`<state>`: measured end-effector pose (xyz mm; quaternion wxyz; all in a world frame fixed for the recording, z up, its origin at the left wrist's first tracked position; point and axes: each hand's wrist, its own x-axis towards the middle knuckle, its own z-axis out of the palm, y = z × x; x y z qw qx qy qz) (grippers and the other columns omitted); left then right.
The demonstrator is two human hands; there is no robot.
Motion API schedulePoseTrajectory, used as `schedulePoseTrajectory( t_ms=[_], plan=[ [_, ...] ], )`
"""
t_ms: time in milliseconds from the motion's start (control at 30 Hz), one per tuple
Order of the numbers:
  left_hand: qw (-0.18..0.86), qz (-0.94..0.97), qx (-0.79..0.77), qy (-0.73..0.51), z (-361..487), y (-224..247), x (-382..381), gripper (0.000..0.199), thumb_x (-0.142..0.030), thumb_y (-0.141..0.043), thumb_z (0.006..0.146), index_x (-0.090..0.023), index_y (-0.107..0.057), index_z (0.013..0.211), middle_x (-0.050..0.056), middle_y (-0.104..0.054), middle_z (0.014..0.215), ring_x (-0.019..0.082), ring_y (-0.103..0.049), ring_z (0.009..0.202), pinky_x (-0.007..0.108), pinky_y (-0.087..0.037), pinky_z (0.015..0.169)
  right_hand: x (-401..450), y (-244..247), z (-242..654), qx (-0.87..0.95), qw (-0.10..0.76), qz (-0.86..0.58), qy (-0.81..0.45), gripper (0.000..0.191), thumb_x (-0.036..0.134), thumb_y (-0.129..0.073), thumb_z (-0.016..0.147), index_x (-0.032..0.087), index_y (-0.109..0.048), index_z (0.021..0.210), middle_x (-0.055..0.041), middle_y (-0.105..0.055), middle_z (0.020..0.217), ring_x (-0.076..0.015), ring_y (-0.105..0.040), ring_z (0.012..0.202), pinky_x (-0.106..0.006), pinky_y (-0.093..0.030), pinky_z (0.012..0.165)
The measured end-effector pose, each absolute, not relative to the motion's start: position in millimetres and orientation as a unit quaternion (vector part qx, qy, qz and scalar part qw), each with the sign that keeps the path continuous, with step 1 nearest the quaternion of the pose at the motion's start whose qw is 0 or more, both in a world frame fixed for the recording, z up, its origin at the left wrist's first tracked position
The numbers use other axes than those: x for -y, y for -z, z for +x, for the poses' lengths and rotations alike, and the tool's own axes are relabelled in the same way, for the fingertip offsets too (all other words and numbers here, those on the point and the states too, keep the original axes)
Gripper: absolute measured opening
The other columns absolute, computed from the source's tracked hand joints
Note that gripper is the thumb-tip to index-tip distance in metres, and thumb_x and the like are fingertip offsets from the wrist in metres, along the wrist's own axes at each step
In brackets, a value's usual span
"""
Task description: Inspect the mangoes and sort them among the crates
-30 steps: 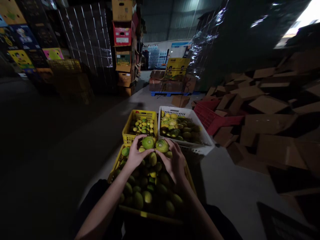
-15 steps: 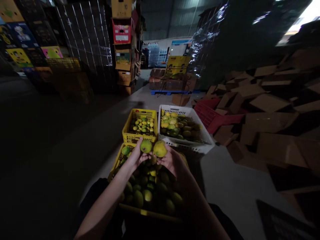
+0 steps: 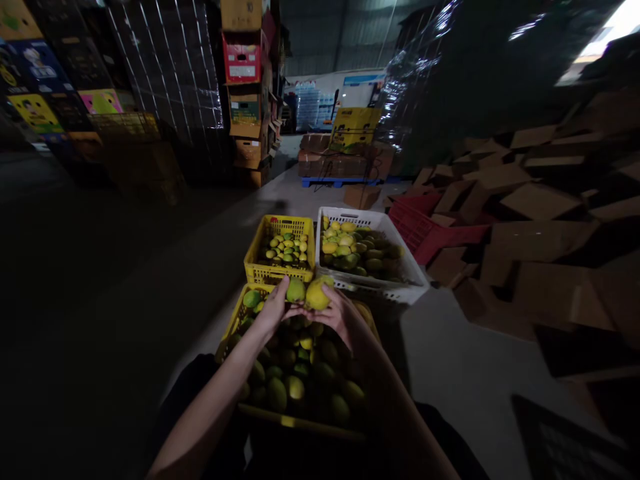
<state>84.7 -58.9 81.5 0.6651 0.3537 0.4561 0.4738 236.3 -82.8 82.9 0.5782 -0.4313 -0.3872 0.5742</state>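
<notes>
My left hand [image 3: 276,308] is closed on a green fruit [image 3: 295,290], thumb on top and fingers beneath. A yellow fruit [image 3: 317,294] is in my right hand [image 3: 342,316], close beside the green one. Both hands are over the near yellow crate [image 3: 231,328], which holds many green and yellowish fruits. Beyond it stand a smaller-looking yellow crate [image 3: 254,273] with small yellow and green fruits, and on its right a white crate [image 3: 413,275] with yellow fruits at left and darker green ones at right.
A red crate [image 3: 417,223] lies right of the white crate, against a heap of cardboard boxes [image 3: 540,247]. Stacked cartons [image 3: 244,110] stand at the back left. Behind the crates, a blue pallet [image 3: 340,181] carries boxes.
The two fruits have turned in my hands and shifted up slightly. My fingertips have come closer together beneath them.
</notes>
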Motion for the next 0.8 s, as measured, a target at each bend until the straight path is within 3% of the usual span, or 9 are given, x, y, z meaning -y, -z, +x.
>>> schedulePoseTrajectory(
  t_ms=[100, 200, 333, 467, 700, 800],
  plan=[
    [0.524, 0.451, -0.418, -0.589, 82.8, -71.0, 55.3, 0.045, -0.05, -0.078, 0.075, -0.023, -0.06, 0.106, 0.006, -0.07, 0.104, 0.023, -0.068, 0.1, 0.036, -0.054, 0.091, 80.2, -80.5, 237.6, 0.419, 0.6, -0.439, -0.521, 0.044, 0.04, -0.088, 0.062, 0.024, -0.063, 0.095, -0.0043, -0.076, 0.097, -0.0247, -0.073, 0.08, -0.037, -0.06, 0.071],
    [0.453, 0.496, -0.383, -0.634, 80.8, -68.1, 52.7, 0.049, -0.037, -0.086, 0.066, -0.025, -0.057, 0.104, 0.004, -0.067, 0.107, 0.022, -0.065, 0.105, 0.035, -0.052, 0.095, 77.1, -78.7, 239.6, 0.473, 0.641, -0.449, -0.405, 0.054, 0.029, -0.092, 0.055, 0.026, -0.057, 0.096, -0.0013, -0.077, 0.091, -0.0243, -0.073, 0.084, -0.036, -0.059, 0.077],
    [0.497, 0.486, -0.363, -0.621, 77.8, -77.6, 53.5, 0.053, -0.035, -0.09, 0.058, -0.024, -0.059, 0.099, 0.002, -0.069, 0.096, 0.02, -0.068, 0.091, 0.033, -0.055, 0.085, 77.4, -80.4, 242.2, 0.507, 0.636, -0.441, -0.379, 0.05, 0.024, -0.092, 0.054, 0.026, -0.058, 0.091, -0.0001, -0.077, 0.087, -0.0218, -0.072, 0.081, -0.034, -0.058, 0.076],
    [0.562, 0.431, -0.358, -0.609, 72.9, -88.0, 55.0, 0.054, -0.035, -0.092, 0.054, -0.019, -0.068, 0.099, 0.005, -0.073, 0.103, 0.019, -0.069, 0.09, 0.031, -0.054, 0.085, 81.5, -92.2, 244.7, 0.479, 0.63, -0.422, -0.442, 0.043, 0.028, -0.091, 0.055, 0.024, -0.067, 0.09, -0.0017, -0.076, 0.091, -0.022, -0.07, 0.088, -0.034, -0.058, 0.079],
    [0.691, 0.308, -0.324, -0.569, 63.9, -89.2, 51.7, 0.036, -0.018, -0.086, 0.064, -0.017, -0.072, 0.097, 0.004, -0.075, 0.092, 0.017, -0.071, 0.084, 0.029, -0.057, 0.086, 84.3, -99.3, 252.1, 0.42, 0.635, -0.417, -0.498, 0.043, 0.036, -0.089, 0.06, 0.026, -0.073, 0.098, -0.0034, -0.077, 0.101, -0.0226, -0.07, 0.091, -0.032, -0.055, 0.081],
    [0.704, 0.28, -0.319, -0.57, 64.8, -85.9, 50.3, 0.026, -0.012, -0.078, 0.073, -0.016, -0.071, 0.098, 0.004, -0.074, 0.091, 0.015, -0.071, 0.079, 0.03, -0.058, 0.088, 84.5, -95.6, 252.7, 0.406, 0.625, -0.431, -0.509, 0.042, 0.041, -0.086, 0.064, 0.026, -0.075, 0.102, -0.0062, -0.076, 0.113, -0.0271, -0.069, 0.106, -0.037, -0.055, 0.089]
  ],
)
